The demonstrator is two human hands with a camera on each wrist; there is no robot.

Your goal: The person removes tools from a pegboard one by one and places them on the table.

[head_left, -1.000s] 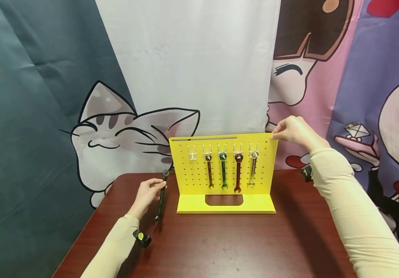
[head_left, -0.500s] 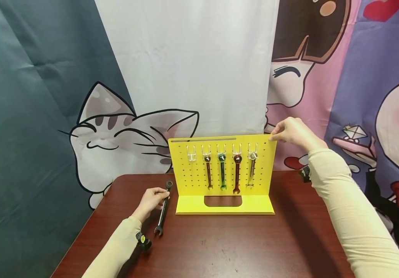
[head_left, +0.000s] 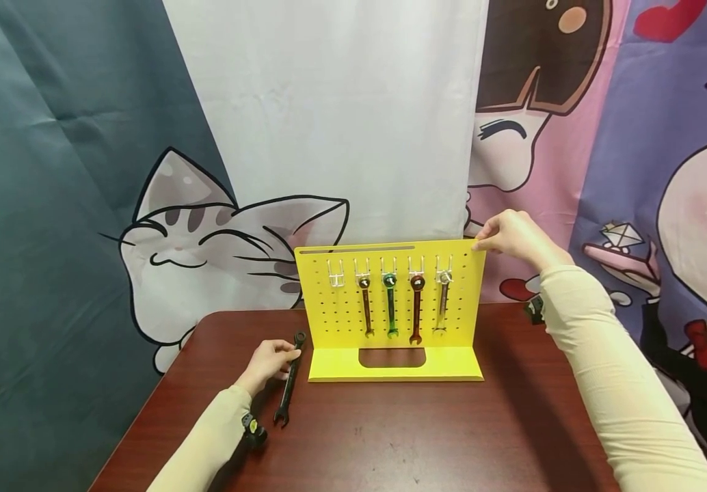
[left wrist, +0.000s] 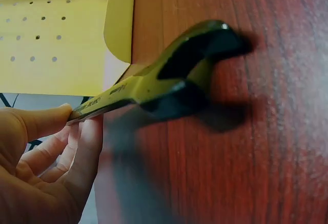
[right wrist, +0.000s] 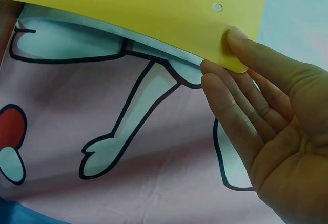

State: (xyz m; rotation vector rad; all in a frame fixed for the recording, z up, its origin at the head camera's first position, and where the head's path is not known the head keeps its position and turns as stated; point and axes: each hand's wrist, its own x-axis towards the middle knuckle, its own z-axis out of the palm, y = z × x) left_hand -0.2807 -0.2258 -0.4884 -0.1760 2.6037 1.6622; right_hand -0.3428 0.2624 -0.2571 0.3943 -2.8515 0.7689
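Between thumb and fingers my left hand [head_left: 265,363] pinches a dark combination wrench [head_left: 290,384], ring end up and away, open end toward the near side. In the left wrist view the open-end jaw of the wrench [left wrist: 179,73] is close over the wood, with its shadow beneath. My right hand [head_left: 516,236] pinches the top right corner of a yellow pegboard stand [head_left: 329,314]; the right wrist view shows the thumb on one face and fingers behind. On the board's hooks hang a brown-gold wrench [head_left: 366,311], a green wrench [head_left: 391,307], a red wrench [head_left: 416,311] and a silver wrench [head_left: 443,304].
At the board's left end a clear hook [head_left: 336,275] carries no wrench. The stand rests on a dark red wooden table [head_left: 390,430]. Behind it hangs a printed curtain [head_left: 353,123] with cartoon figures.
My left hand has come down and slightly nearer with the wrench, lowering it toward the table left of the board. My right hand keeps its hold on the corner. The view has shifted slightly.
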